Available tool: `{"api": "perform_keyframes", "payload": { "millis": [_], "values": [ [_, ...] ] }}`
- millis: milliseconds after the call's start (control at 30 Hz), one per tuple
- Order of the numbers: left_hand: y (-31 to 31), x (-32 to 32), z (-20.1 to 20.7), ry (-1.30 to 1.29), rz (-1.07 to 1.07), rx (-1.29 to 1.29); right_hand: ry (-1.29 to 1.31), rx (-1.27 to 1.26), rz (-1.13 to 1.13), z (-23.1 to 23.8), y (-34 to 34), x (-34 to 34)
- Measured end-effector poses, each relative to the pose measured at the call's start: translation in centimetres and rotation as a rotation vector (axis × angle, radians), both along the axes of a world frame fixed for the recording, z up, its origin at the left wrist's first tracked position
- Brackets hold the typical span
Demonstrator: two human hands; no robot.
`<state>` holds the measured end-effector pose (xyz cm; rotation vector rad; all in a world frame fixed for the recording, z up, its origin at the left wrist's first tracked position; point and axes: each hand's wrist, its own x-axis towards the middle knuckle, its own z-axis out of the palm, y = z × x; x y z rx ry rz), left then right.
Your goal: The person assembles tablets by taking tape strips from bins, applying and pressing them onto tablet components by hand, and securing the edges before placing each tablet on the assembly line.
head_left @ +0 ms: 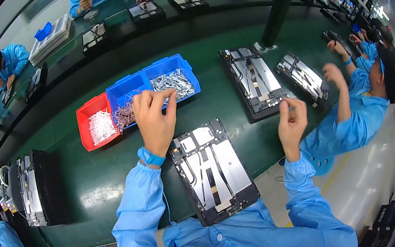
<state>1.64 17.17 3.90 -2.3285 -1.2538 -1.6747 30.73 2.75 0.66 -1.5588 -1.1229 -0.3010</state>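
Observation:
My left hand (pixel 155 122), with a blue wrist strap (pixel 151 157), is over the front of two blue bins. Its fingers are curled with thumb and forefinger drawn close; any small piece between them is too small to make out. Silvery parts fill the right blue bin (pixel 191 81), and reddish-brown ones lie in the left blue bin (pixel 123 86). My right hand (pixel 293 124) is pinched beside the lower corner of an opened tablet-like device (pixel 255 81); what it grips, if anything, is hidden. Between my forearms lies another opened device (pixel 213 172), its silver panels facing up.
A red bin (pixel 88 135) of small white parts adjoins the blue ones. Upright devices (pixel 33 189) stand at the left. Another opened device (pixel 303 77) lies near a co-worker (pixel 358 104) at right. A dark post (pixel 282 3) rises from the green table (pixel 101 194). More people work beyond.

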Motion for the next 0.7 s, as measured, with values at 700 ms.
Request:
{"api": "perform_keyframes", "payload": {
  "millis": [700],
  "values": [
    [-11.8,-4.9,0.5,0.164,-0.389,0.054,1.102,-0.787,1.310,5.7,1.5,-13.5]
  ]
}}
